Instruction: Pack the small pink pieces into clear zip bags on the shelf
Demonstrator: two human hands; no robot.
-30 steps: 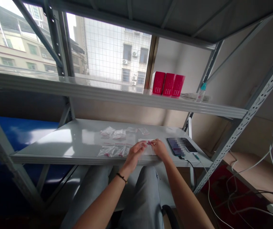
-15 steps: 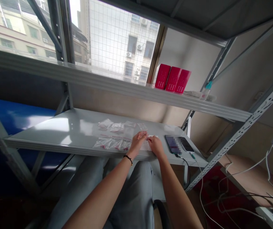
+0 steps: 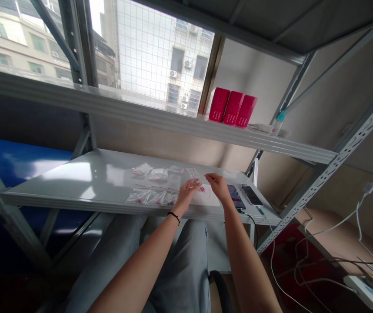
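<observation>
My left hand [image 3: 187,192] and my right hand [image 3: 217,185] are raised a little over the grey metal shelf [image 3: 85,174], a short gap between them. Both pinch the ends of a thin clear strand or small bag edge that I cannot make out. Below them lies a white sheet [image 3: 210,198] with tiny pink pieces [image 3: 201,189] on it. To the left of my left hand lie several small clear bags [image 3: 150,198] with pink bits inside. More small bags [image 3: 155,173] lie farther back.
A phone [image 3: 238,195] on a cable lies right of my right hand, near the shelf's right end. Three red boxes [image 3: 234,108] and a small bottle [image 3: 276,121] stand on the upper shelf. White cables [image 3: 336,226] hang at the right. My legs are under the shelf.
My hands have lifted off the white sheet and drawn apart; the right hand has moved up and to the right. The pink pieces on the sheet now show.
</observation>
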